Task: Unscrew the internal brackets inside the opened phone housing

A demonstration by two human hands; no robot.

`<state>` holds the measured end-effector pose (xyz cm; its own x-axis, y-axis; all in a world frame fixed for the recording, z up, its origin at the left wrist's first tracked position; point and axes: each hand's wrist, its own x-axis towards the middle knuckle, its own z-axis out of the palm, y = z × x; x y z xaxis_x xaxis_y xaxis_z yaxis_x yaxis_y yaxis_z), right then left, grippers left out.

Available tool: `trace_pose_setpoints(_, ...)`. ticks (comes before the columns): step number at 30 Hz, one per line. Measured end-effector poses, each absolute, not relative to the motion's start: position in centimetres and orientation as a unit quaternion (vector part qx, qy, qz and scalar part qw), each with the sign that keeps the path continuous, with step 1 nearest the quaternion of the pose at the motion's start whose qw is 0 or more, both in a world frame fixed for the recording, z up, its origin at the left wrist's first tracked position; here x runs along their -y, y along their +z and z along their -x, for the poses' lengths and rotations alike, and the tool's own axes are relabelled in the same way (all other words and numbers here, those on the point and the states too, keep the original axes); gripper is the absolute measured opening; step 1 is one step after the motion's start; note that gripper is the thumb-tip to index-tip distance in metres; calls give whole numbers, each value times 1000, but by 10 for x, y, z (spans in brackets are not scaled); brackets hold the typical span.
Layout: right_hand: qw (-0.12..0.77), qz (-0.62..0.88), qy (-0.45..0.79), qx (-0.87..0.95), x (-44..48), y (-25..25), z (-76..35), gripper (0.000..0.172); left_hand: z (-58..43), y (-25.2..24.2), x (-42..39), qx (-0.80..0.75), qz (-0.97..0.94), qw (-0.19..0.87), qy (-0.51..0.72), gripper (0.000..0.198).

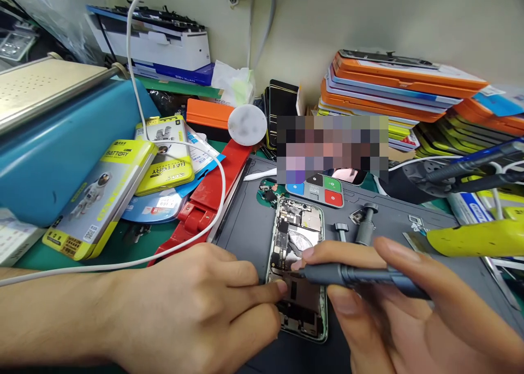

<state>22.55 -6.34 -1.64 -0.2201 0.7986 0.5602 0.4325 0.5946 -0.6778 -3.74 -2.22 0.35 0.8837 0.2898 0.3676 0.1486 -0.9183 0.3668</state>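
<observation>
An opened smartphone [305,303] lies on a dark grey work mat [245,221], its inner boards and metal parts exposed. My left hand [200,303] rests over its left edge, fingers bent and pressed together, with the index fingertip on the metal plate inside. Between the thumb and fingers of my right hand [409,308] is a dark grey, pen-shaped screwdriver [360,275]. It lies nearly level above the phone, its front end pointing left. Whether its tip touches the phone I cannot tell.
Beyond the phone are a coloured magnetic pad [315,191], a small grey cylinder with a knob [366,226] and a small round board [268,193]. Yellow battery boxes [102,199], a red clamp stand [204,199] and a white cable [180,237] are at left. Orange cases [393,84] are stacked behind.
</observation>
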Motion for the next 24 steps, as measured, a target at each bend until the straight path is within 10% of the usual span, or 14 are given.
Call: trace_pose_setpoints(24,450,357,169,801,54,-33,-225,84,36,2,21,-113,-956,182,198,28)
